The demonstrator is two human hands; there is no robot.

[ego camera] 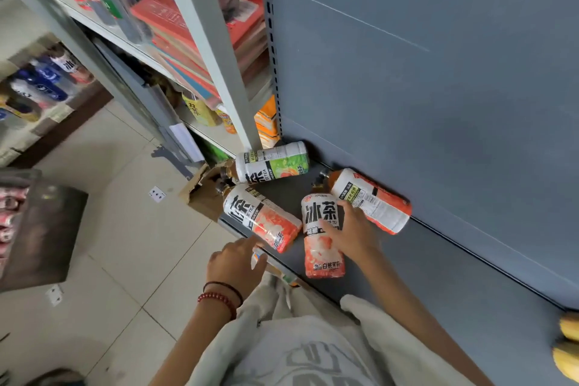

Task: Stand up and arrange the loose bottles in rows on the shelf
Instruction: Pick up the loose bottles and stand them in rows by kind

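Right hand point(351, 230) grips peach tea bottle point(322, 251) lying on shelf point(438, 276)
Fingers curl over its label; left hand point(236, 260) loose, empty, just beside neighbouring bottle point(260, 219)

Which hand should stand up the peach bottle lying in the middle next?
Right. The right hand grips the middle peach bottle; the left hand holds nothing, down at the shelf edge.

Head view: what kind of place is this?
Likely a small shop: slotted metal shelving, iced tea bottles lying on the grey shelf, more bottled drinks at left.
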